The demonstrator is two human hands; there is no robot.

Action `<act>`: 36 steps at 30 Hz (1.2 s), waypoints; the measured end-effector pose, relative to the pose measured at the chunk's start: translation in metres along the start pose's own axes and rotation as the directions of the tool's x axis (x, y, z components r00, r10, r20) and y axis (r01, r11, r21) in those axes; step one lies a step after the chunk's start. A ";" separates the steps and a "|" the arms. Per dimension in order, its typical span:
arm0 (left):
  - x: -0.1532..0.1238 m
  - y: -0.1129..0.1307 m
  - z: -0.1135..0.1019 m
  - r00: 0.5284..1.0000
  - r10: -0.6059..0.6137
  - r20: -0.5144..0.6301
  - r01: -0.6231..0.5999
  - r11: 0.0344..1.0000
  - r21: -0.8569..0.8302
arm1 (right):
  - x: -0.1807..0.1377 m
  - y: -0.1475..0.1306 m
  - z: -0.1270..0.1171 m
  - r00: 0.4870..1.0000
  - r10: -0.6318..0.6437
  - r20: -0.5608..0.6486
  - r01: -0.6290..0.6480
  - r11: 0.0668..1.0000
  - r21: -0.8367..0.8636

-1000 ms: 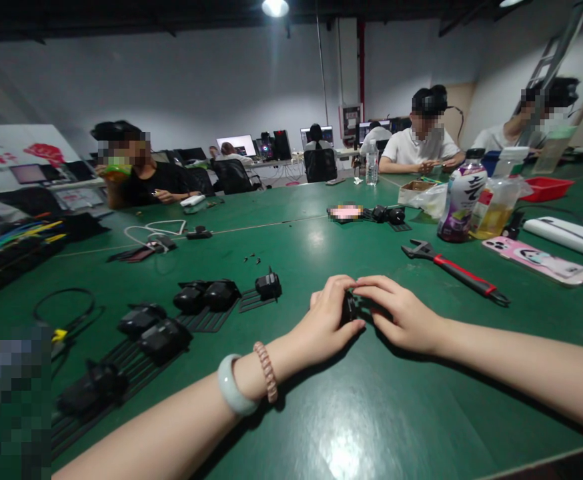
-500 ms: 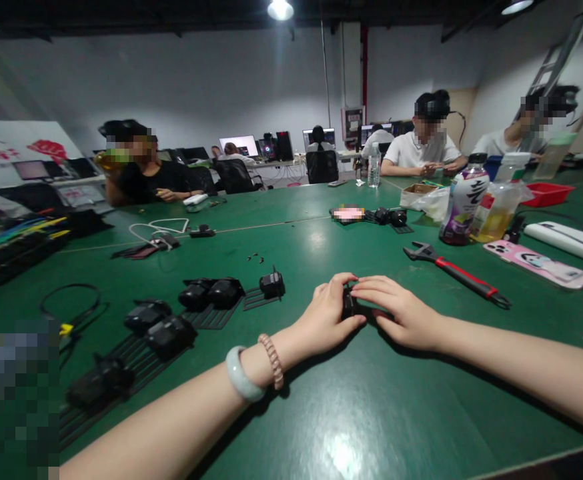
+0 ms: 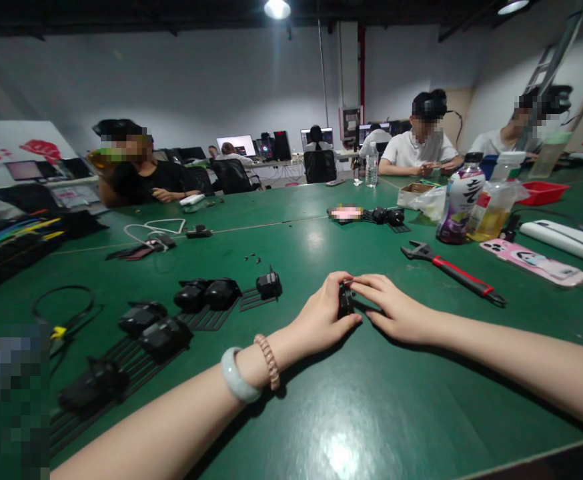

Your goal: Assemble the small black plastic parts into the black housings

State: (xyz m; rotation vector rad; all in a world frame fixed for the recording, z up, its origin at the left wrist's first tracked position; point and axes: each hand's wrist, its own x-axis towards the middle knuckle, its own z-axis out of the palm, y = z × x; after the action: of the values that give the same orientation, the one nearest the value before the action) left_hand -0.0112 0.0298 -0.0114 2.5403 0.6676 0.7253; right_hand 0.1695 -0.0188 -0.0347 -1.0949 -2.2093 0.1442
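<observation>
A small black part rests on the green table between my two hands. My left hand is curled around its left side, with a pale bangle and a bead bracelet on the wrist. From the right, my right hand pinches the same part with its fingertips. Most of the part is hidden by my fingers. To the left lie several similar black parts on dark ribbed strips.
A red-handled adjustable wrench lies right of my hands, with a pink phone, a purple bottle and a yellow bottle behind it. Cables lie at the left. Other people sit along the far edge.
My hands stay closed on the black part and have shifted only slightly; the view has wobbled a little. A person at the far left has raised something toward the head.
</observation>
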 end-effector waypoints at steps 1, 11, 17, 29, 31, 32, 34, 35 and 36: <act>0.000 0.000 0.000 1.000 0.000 -0.002 0.000 1.000 0.000 | 0.000 0.001 0.001 1.000 0.005 0.000 -0.005 1.000 -0.008; 0.002 0.000 -0.002 1.000 0.011 0.027 -0.012 1.000 0.004 | 0.003 0.001 0.006 0.997 0.076 0.025 -0.073 0.992 -0.101; 0.001 0.001 -0.001 1.000 -0.005 -0.001 0.005 1.000 0.018 | 0.002 -0.007 -0.004 0.985 -0.024 -0.173 0.033 0.998 0.054; 0.001 0.000 0.000 1.000 -0.001 0.007 0.001 1.000 -0.024 | 0.001 -0.012 -0.006 0.975 -0.161 -0.154 0.175 0.982 0.076; 0.001 0.000 0.001 1.000 -0.003 -0.008 0.003 1.000 -0.021 | 0.001 -0.013 -0.006 0.976 -0.157 -0.148 0.169 0.983 0.074; 0.000 0.000 0.002 1.000 -0.005 -0.010 0.005 1.000 -0.020 | 0.001 -0.013 -0.006 0.977 -0.155 -0.145 0.167 0.983 0.072; 0.000 0.000 0.002 1.000 -0.007 -0.005 0.007 1.000 -0.018 | 0.001 -0.013 -0.006 0.978 -0.151 -0.141 0.162 0.984 0.068; 0.000 0.001 0.002 1.000 -0.009 -0.005 0.009 1.000 -0.019 | 0.001 -0.014 -0.006 0.979 -0.150 -0.139 0.161 0.985 0.066; 0.000 0.001 0.002 1.000 -0.010 -0.006 0.010 1.000 -0.019 | 0.001 -0.014 -0.006 0.979 -0.148 -0.137 0.158 0.985 0.064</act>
State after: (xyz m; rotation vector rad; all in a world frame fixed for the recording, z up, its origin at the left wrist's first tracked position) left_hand -0.0101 0.0285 -0.0123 2.5164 0.6717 0.7332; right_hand 0.1638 -0.0280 -0.0242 -0.8643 -2.1421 0.0845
